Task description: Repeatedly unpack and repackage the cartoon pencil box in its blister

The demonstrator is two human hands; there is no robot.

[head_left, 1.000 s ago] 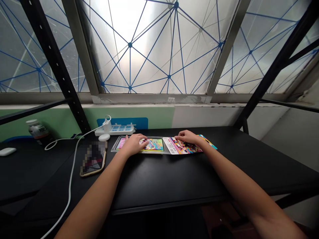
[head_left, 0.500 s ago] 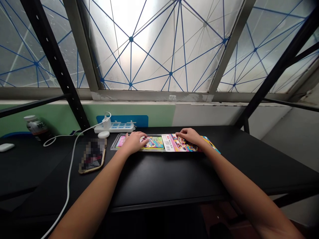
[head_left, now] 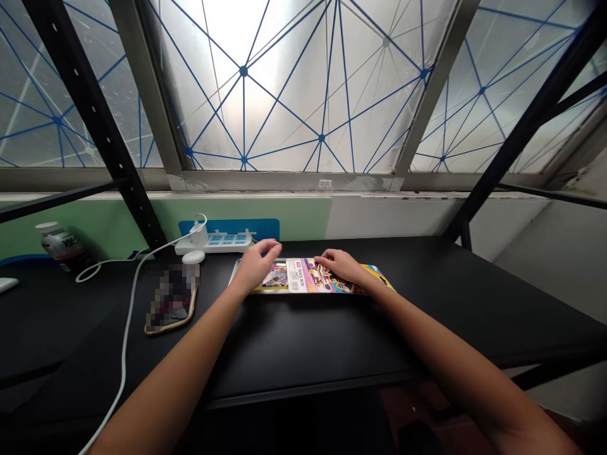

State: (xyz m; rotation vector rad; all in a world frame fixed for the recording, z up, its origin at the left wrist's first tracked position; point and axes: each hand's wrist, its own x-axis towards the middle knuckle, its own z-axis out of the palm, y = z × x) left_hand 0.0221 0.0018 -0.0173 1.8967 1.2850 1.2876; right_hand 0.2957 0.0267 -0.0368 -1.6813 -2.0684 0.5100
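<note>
The "PENCIL BOX" card (head_left: 317, 282) is laid partly over the clear plastic tray (head_left: 271, 291) on the black surface (head_left: 332, 341); the overlap is judged incomplete, since the colourful insert (head_left: 277, 276) is left exposed leftward. The card is touched by the right hand (head_left: 340, 265), its fingers held narrow; whether anything is pinched cannot be told. The left hand (head_left: 258, 264) is held over the tray's left part, fingers bent together, contact unclear. Leftward room is limited by a phone (head_left: 171, 300); a power strip (head_left: 218, 242) is set behind.
</note>
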